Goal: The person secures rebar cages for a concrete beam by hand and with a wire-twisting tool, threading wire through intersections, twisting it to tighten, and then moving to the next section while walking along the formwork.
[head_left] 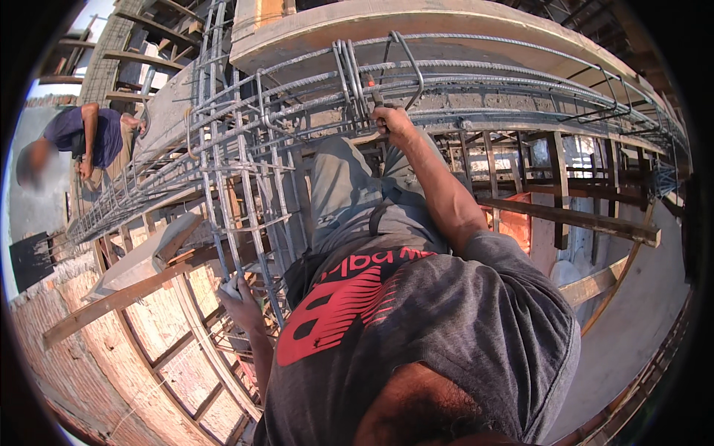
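My right hand (394,125) is closed around the handle of a slim hand tool (375,92) with a dark shaft and a reddish upper part. Its exact kind cannot be made out. The tool stands beside a bunch of steel stirrups (348,70) that loop around the long ribbed rebars (491,80) of a beam cage. Lower on the left, my left hand (239,299) is wrapped round the end of a rebar (222,256) in a second cage, which crosses the first. Its fingers are partly hidden.
A wooden formwork board (446,24) runs behind the cage. Timber props (558,186) and a beam (580,220) stand at the right. At the left, another person (100,134) in a dark shirt bends by the rebar. Planks (119,305) cross above a lower level.
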The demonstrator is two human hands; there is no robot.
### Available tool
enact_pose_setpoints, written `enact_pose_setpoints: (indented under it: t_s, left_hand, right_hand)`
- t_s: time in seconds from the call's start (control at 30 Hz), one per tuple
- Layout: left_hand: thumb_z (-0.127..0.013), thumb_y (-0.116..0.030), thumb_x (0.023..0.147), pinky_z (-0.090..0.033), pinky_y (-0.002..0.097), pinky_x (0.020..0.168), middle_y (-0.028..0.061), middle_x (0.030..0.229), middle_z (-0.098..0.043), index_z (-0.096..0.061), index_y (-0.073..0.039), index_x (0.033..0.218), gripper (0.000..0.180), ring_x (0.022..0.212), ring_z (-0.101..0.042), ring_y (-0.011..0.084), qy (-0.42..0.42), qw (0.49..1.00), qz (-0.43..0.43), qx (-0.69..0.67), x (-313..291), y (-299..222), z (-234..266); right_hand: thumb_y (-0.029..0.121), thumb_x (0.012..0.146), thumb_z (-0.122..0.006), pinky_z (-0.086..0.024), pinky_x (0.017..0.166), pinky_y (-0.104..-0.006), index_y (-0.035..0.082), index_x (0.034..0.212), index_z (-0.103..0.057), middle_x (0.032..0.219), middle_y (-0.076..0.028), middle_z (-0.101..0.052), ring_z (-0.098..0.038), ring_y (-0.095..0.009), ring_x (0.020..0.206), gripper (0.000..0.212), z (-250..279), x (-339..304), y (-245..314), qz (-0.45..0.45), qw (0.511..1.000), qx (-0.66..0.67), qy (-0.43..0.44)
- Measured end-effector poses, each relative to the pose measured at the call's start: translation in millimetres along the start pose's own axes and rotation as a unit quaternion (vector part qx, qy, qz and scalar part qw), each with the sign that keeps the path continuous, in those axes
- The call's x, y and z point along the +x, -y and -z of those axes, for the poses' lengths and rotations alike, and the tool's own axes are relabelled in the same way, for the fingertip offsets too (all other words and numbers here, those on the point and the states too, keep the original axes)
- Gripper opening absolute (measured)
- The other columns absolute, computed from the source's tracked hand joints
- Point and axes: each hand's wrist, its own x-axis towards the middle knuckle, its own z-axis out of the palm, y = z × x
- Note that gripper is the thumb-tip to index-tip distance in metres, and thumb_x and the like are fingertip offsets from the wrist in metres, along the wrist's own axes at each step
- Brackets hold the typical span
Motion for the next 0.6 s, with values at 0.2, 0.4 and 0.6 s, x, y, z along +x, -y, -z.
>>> enact_pose_setpoints:
  t_s: [0.2, 0.4, 0.6]
  left_hand:
    - [-0.061, -0.050, 0.093, -0.049, 0.0484, 0.083, 0.0233, 0.109, -0.066, -0.048, -0.004, 0.133, 0.062, 0.099, -0.065, 0.0412, -0.025, 1.000, -0.016, -0.004, 1, 17, -1]
    - [-0.059, -0.046, 0.095, -0.048, 0.0490, 0.084, 0.0255, 0.111, -0.065, -0.048, -0.001, 0.132, 0.060, 0.101, -0.064, 0.0415, -0.036, 0.999, -0.022, 0.016, 2, 6, -4]
    - [-0.059, -0.044, 0.096, -0.048, 0.0473, 0.085, 0.0262, 0.113, -0.063, -0.047, 0.001, 0.134, 0.060, 0.103, -0.063, 0.0408, -0.018, 0.999, -0.034, 0.022, 3, 16, -1]
  right_hand:
    - [0.000, 0.078, -0.061, -0.027, 0.043, -0.0248, 0.007, 0.069, -0.054, 0.064, 0.000, -0.046, -0.038, -0.008, 0.050, 0.013, 39, -7, 27, 0.073, 0.982, 0.135, -0.113]
    - [0.004, 0.081, -0.063, -0.032, 0.049, -0.0246, 0.007, 0.079, -0.055, 0.068, 0.002, -0.046, -0.041, -0.007, 0.057, 0.009, 61, -21, 50, 0.075, 0.994, -0.003, -0.074]
    - [0.003, 0.080, -0.062, -0.039, 0.053, -0.0266, 0.003, 0.102, -0.052, 0.080, -0.002, -0.053, -0.050, -0.012, 0.061, 0.024, 4, -126, -17, 0.079, 0.996, -0.005, 0.031]
